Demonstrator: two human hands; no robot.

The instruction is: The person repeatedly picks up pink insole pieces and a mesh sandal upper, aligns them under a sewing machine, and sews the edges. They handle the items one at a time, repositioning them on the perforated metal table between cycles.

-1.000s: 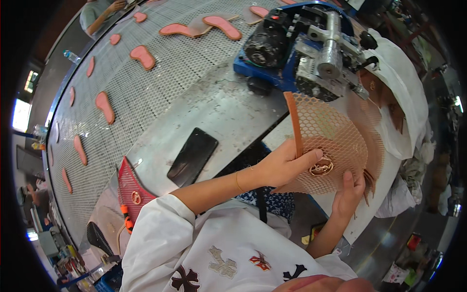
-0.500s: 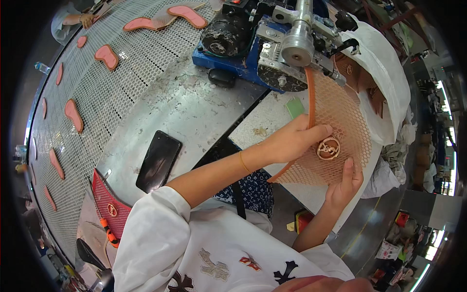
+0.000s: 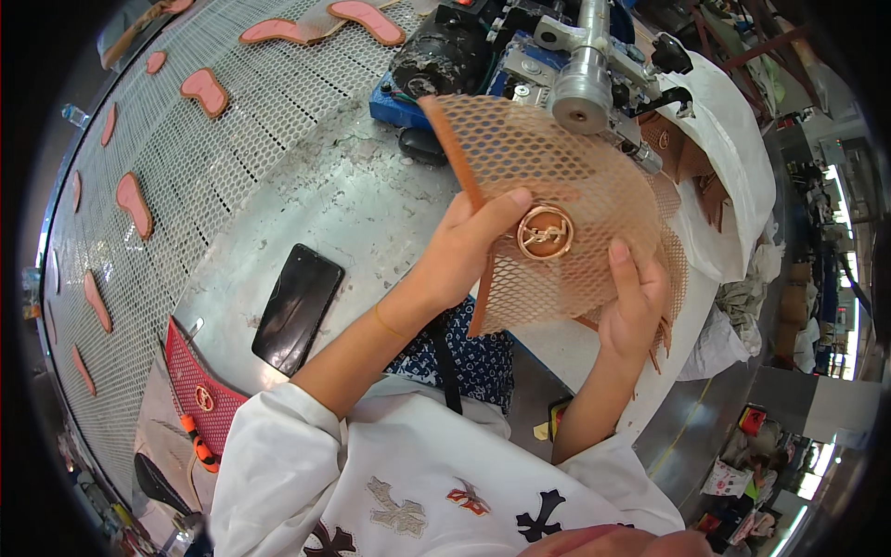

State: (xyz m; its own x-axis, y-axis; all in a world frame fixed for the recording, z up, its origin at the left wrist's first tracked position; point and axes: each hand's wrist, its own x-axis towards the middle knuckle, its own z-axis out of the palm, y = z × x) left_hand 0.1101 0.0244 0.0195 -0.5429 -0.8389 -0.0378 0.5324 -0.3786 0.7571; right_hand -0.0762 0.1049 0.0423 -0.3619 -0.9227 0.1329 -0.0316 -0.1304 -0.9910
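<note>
A tan mesh piece (image 3: 594, 176) with a brown edging strip is raised in front of the machine (image 3: 583, 88). My left hand (image 3: 464, 241) is closed on its left edge, thumb on top beside a round gold-coloured metal emblem (image 3: 546, 232). On the right side my right hand (image 3: 634, 302) pinches the same piece, thumb on the front and the other fingers partly behind it. More mesh with brown edges (image 3: 665, 339) shows behind the right hand, over the white tabletop (image 3: 566, 357); how many pieces lie there I cannot tell.
A black phone (image 3: 297, 308) lies on the metal table (image 3: 371, 200). Left of it are a red mesh piece (image 3: 197, 371) and an orange-and-black handled tool (image 3: 200, 444). Pink sole-shaped pieces (image 3: 135, 204) rest on the mesh surface beyond. A white sack (image 3: 742, 176) holds brown pieces at right.
Both hands have moved left with the mesh piece, drawing it away from the machine's roller. Its edging strip now tilts left, and more mesh shows behind my right hand.
</note>
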